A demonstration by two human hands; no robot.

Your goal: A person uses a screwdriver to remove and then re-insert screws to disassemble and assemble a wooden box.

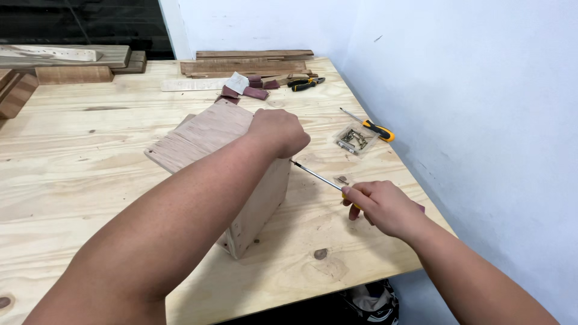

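Your plywood workbench (pixel 90 156) carries everything here, so take the wooden box (pixel 232 174) near its middle as the landmark. The box stands on the bench with its broad plywood panel tilted up toward the far left. Your left hand (pixel 278 131) is closed over the box's upper right corner, pressing it steady. Your right hand (pixel 382 207), to the right of the box and nearer you, is clenched around the yellow handle of a screwdriver (pixel 318 176); its metal shaft runs up and left so the tip meets the box's right face just under your left hand.

By the look of it, you are driving or seating a screw in that right face. The next move calls for keeping the shaft in line with the screw and pushing inward while you turn, with the left hand bracing so the box does not slide.

Beyond the box to the right lie a small clear packet of screws (pixel 356 139) and a second screwdriver (pixel 368 124); behind it, sandpaper scraps (pixel 247 90), pliers (pixel 306 83) and stacked boards (pixel 247 62).
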